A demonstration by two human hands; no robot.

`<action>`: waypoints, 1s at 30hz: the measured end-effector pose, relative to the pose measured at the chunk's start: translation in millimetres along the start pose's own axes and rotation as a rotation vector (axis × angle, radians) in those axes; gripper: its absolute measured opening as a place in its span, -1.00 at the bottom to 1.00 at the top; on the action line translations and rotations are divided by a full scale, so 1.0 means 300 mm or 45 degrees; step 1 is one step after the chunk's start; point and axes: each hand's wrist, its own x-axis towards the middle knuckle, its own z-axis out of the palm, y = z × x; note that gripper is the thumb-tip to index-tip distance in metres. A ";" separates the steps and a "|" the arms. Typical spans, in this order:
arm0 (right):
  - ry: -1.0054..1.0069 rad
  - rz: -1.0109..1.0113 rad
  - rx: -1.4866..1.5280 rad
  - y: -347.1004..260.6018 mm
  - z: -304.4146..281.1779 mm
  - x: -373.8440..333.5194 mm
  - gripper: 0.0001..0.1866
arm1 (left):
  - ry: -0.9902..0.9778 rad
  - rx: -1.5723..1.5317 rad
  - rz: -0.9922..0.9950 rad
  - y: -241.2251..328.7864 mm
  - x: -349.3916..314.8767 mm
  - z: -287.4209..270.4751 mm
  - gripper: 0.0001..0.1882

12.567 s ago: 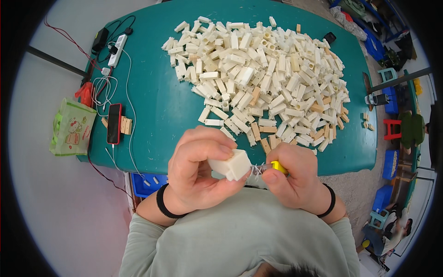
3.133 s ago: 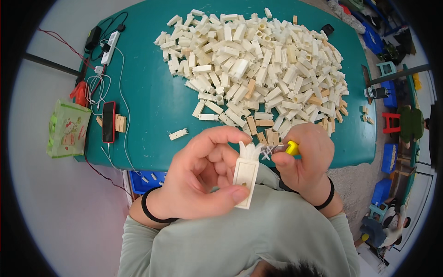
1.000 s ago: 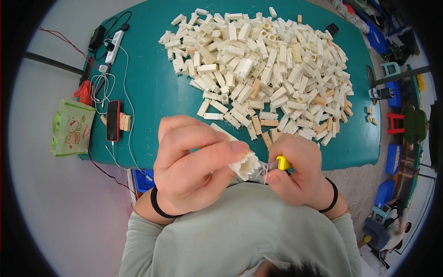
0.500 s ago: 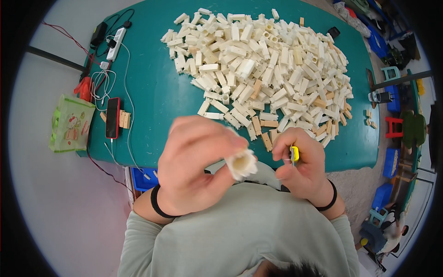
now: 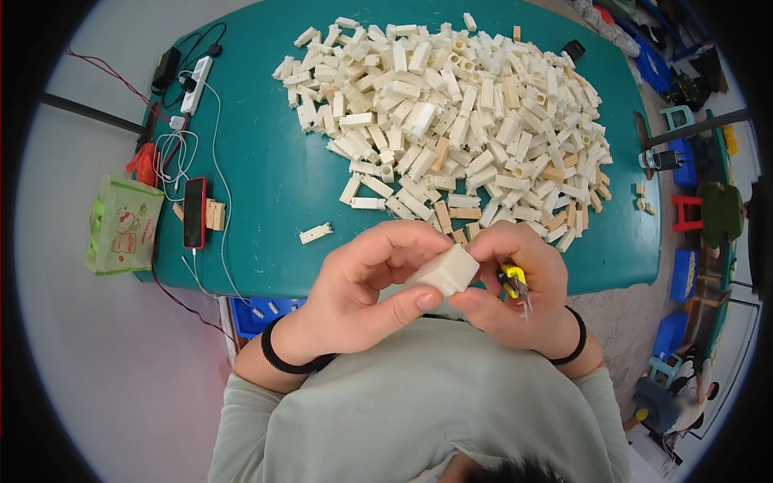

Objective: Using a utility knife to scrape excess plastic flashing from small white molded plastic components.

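Observation:
Between my hands is a cream-white rectangular block (image 5: 451, 271), tilted, with a smooth end face turned up. My left hand (image 5: 366, 286) is closed on it, thumb along its near side. The fingertips of my right hand (image 5: 535, 278) touch its right end. Tucked in that same hand is a small yellow tool (image 5: 512, 280) with thin metal tips pointing down toward me; its exact kind is unclear. One single white block (image 5: 316, 233) lies on the green table (image 5: 258, 145) beyond my left hand. Farther off spreads a big pile of similar hollow blocks (image 5: 451, 105), some tan.
At left are a red-cased phone (image 5: 195, 213) on tan blocks, a power strip (image 5: 197, 84), loose cables and a green bag (image 5: 125, 221). A blue bin (image 5: 251, 316) with a few blocks sits below the table edge. Several small tan pieces (image 5: 642, 197) lie at the right edge.
My hands have come together at the block, the left moving right. A smooth end now shows instead of a jagged, hollow one. The single white block on the table has come into view.

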 end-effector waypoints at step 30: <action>-0.062 -0.142 -0.384 -0.019 0.007 0.002 -0.74 | 0.390 0.932 0.853 -0.004 0.011 -0.007 -0.51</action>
